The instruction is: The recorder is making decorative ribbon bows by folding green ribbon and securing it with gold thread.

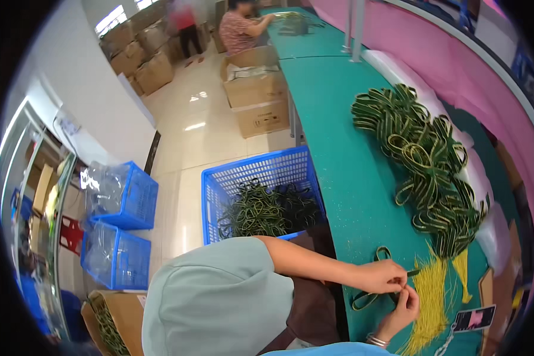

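My left hand [387, 276] reaches across the green table [353, 207], its fingers pinched on a dark green ribbon [383, 253] with yellow edges. Loops of this ribbon show on both sides of the hand. Close against it, my right hand [402, 310], with bracelets at the wrist, has thumb and fingers closed at the same spot on the ribbon. Whether a thin tie is also between the fingertips is too small to tell. Beside the right hand lies a spread of thin yellow ties [430, 296].
Looped green ribbons [433, 160] are heaped along the table's far side. A phone [474, 318] lies near the right edge. Left of the table, a blue crate [261, 163] holds more ribbons. Another person [240, 29] works at the far end, beside stacked cartons [261, 118].
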### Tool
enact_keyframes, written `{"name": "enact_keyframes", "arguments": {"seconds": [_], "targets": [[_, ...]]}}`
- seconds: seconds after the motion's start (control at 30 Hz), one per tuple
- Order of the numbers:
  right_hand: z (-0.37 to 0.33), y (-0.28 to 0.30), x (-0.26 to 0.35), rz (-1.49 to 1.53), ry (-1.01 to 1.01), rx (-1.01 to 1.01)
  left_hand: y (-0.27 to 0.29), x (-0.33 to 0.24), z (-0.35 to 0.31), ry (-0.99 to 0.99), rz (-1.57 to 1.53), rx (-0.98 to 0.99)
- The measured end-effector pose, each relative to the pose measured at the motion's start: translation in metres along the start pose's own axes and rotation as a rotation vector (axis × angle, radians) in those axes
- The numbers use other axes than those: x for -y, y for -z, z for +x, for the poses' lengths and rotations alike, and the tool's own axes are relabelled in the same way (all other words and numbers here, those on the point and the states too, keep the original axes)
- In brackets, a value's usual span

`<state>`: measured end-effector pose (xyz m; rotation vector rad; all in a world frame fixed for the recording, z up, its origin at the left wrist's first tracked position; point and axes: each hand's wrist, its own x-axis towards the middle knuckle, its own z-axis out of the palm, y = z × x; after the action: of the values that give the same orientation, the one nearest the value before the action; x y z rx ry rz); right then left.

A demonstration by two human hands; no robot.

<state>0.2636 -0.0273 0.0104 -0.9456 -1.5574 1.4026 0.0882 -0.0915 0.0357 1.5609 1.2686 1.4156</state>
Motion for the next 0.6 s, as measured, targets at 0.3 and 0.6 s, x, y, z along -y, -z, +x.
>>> {"name": "enact_keyframes", "arguments": {"seconds": [0.3, 0.6], "targets": [[0.009, 0.007, -0.012, 0.128, 0.010, 0.056, 0.000, 0.001, -0.007, 0.025, -0.021, -0.015], [0.004, 0.005, -0.009, 0.124, -0.023, 0.000, -0.007, 0.004, -0.014, -0.101, 0.094, -0.137]]}}
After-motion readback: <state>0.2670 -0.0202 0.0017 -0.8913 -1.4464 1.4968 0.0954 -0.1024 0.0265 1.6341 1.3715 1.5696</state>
